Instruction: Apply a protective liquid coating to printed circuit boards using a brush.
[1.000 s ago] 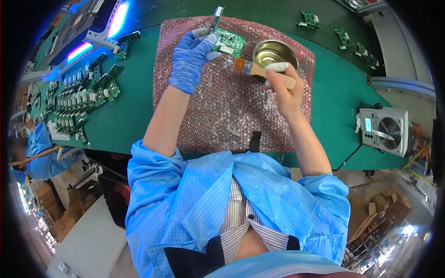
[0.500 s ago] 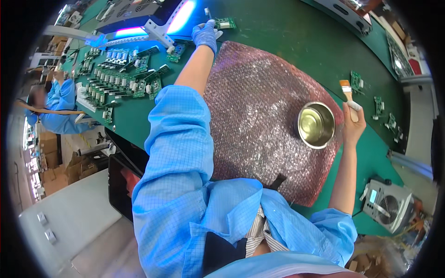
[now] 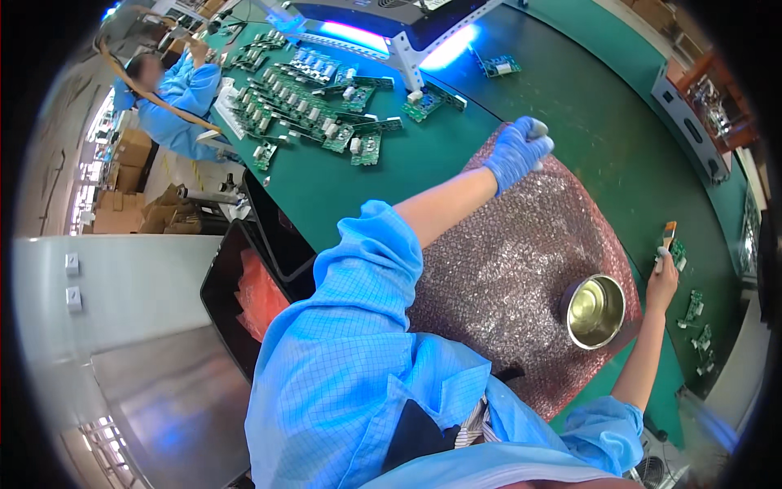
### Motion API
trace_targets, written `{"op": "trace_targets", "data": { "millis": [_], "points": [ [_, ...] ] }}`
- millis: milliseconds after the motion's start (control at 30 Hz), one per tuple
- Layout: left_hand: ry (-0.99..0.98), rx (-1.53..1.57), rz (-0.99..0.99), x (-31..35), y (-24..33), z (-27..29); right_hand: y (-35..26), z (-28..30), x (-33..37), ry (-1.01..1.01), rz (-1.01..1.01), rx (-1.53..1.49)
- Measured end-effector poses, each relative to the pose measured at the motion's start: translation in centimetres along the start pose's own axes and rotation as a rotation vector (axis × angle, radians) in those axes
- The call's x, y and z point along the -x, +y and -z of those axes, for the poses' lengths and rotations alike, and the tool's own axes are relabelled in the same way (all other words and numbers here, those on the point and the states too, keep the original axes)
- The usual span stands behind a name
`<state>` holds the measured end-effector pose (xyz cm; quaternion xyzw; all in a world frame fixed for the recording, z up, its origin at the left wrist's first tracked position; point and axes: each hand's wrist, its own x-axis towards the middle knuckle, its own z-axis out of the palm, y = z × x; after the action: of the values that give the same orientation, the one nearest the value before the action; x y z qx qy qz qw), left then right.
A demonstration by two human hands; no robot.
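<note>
My left hand (image 3: 521, 153), in a blue glove with white fingertip covers, hovers over the far edge of a pinkish bubble-wrap sheet (image 3: 497, 285). Its fingers are curled in, and nothing shows in them. At the right, my bare right hand (image 3: 663, 281) is closed round the handle of a flat brush (image 3: 669, 235) with orange bristles, held upright. Just beyond that hand lies a small green circuit board (image 3: 679, 254), partly covered by the brush. A round metal cup (image 3: 572, 316) with clear yellowish liquid stands on the sheet's right side.
A single circuit board (image 3: 497, 67) lies beside a glowing lamp unit (image 3: 399, 45) on a metal frame. Rows of boards (image 3: 301, 106) cover the far left of the green table. More boards (image 3: 694, 308) lie at the right edge. Another person (image 3: 175, 106) sits at far left.
My left hand has drawn back from the board by the lamp, which stays on the table. My right hand has moved with the brush towards a board on the right. The view has turned.
</note>
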<state>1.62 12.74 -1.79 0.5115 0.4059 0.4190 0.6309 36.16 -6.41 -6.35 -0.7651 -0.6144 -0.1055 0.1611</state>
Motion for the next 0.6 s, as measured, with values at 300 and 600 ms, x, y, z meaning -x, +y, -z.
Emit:
{"op": "trace_targets", "data": {
  "millis": [300,600],
  "points": [
    [-0.307,-0.416,-0.192,4.8,1.6,-4.1,-10.3,6.3,-4.0,0.245,-0.105,-0.432],
    [-0.111,-0.819,-0.632,10.9,1.9,-4.5,-25.2,10.4,-1.7,0.338,-0.097,-0.924]
  ]
}}
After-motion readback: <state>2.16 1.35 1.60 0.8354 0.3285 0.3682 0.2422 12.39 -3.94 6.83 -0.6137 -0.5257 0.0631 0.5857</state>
